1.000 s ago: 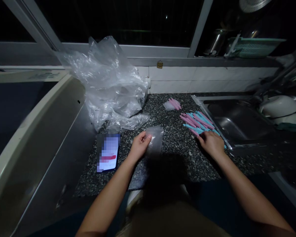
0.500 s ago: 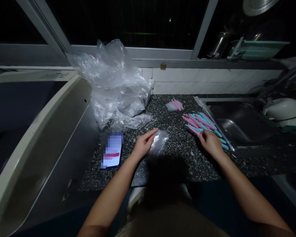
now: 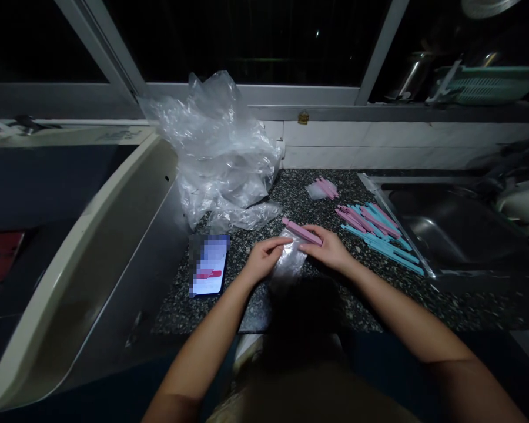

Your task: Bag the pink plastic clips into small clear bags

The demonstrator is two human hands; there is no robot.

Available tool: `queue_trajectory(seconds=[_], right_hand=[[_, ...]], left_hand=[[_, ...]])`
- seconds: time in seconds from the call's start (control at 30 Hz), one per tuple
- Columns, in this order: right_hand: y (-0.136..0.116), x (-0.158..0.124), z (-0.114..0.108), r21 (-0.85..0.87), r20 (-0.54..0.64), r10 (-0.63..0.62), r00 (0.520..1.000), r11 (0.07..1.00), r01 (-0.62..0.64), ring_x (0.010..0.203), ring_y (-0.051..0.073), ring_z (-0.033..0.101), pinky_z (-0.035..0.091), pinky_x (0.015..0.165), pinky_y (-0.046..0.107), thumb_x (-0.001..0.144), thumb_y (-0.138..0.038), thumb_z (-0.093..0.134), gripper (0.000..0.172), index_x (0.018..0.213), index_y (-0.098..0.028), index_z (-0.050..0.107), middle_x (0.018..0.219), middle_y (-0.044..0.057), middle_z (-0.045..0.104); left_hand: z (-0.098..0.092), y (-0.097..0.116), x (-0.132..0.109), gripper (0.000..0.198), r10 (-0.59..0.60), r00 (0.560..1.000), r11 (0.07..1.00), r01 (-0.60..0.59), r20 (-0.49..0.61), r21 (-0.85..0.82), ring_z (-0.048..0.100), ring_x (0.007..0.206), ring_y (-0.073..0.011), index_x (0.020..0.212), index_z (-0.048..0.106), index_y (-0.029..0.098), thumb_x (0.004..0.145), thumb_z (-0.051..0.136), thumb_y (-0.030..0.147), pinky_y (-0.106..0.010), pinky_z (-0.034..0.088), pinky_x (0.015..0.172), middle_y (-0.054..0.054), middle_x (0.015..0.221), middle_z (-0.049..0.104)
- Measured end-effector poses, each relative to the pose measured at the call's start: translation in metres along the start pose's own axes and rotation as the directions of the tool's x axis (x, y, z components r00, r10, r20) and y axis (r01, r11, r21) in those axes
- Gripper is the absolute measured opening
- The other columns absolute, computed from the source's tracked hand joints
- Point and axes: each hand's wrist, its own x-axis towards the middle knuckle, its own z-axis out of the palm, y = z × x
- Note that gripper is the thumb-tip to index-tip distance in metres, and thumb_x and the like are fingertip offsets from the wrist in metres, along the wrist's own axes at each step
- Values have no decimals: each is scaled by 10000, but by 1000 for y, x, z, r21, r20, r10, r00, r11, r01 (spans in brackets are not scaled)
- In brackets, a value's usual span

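My left hand (image 3: 264, 257) pinches the edge of a small clear plastic bag (image 3: 290, 261) over the dark speckled counter. Between the fingers of my right hand (image 3: 328, 248) is a pink plastic strip (image 3: 303, 231), long and narrow with a small knob at its far end. It lies across the top of the bag; whether any of it is inside I cannot tell. A pile of pink and blue strips (image 3: 372, 226) lies to the right, near the sink. Farther back, several pink strips (image 3: 327, 188) rest on a small clear packet (image 3: 314, 191).
A large crumpled clear plastic bag (image 3: 229, 153) stands at the back left. A lit phone (image 3: 210, 267) lies left of my left hand. The metal sink (image 3: 423, 226) borders the counter on the right, and a cream-edged appliance (image 3: 66, 264) stands at the left.
My right hand has moved left from the pile to the small bag, bringing a pink strip with it. My left hand stays at the bag. The view has shifted slightly.
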Motion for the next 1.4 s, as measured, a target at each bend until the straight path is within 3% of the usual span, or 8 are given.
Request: queue_trajectory(seconds=[0.13,0.33,0.63,0.8,1.0,1.2,1.33,1.4], right_hand=[[7,7,-1,69,121,116,986,990,-125,548,97,425,327,541,228,603,-484,633,352,679,-144,583,573,-41,484],[12,4,-2,102,117,89,989,990,-101,517,77,339,263,501,212,617,-518,614,369,621,-161,522,535,-61,385],[11,0,-3,89,-4,-13,1000,996,13,737,152,521,412,678,268,630,-417,626,400,953,-189,565,872,19,605],[15,0,-4,107,117,100,988,988,-113,560,107,443,349,540,232,614,-492,621,375,742,-140,612,607,-19,525],[11,-2,-9,159,108,94,990,981,-111,535,83,384,297,520,218,585,-528,642,410,703,-137,600,571,-40,459],[11,-1,-9,194,178,148,973,964,-182,526,81,377,293,515,216,546,-555,656,450,705,-140,585,558,-45,447],[11,-2,-9,160,165,131,977,974,-158,512,71,343,256,494,211,555,-545,648,423,665,-144,570,548,-53,409],[11,-2,-9,146,155,120,981,979,-143,514,70,339,250,492,211,563,-535,643,406,641,-147,553,546,-54,397]], left_hand=[[-4,2,-1,293,44,990,999,-45,137,0,610,949,-186,1003,666,173,765,514,251,-303,449,856,-71,1041,669],[-8,4,-1,288,64,941,996,-83,333,43,604,888,-172,1021,662,202,765,534,228,-277,451,783,-67,1000,676],[-7,0,0,237,116,962,990,-133,249,55,583,783,-143,845,709,183,768,485,184,-257,434,728,-55,828,648],[-11,4,-1,259,139,936,984,-166,323,59,564,934,-171,996,666,209,795,506,237,-311,416,856,-68,970,623],[-17,3,-3,519,129,976,990,-137,176,31,408,1204,-229,1266,457,254,768,573,340,-359,359,977,-84,1325,434],[-11,-3,-5,456,50,965,998,-35,257,-60,497,1112,-215,1213,518,229,778,562,358,-339,364,966,-80,1236,540],[-2,-6,-4,734,-90,980,941,143,179,-308,582,791,-140,1369,259,242,741,598,413,-255,461,715,-75,1042,613],[2,-8,-3,745,-146,972,918,202,184,-340,559,680,-115,1352,296,221,714,622,427,-224,446,634,-44,897,627]])
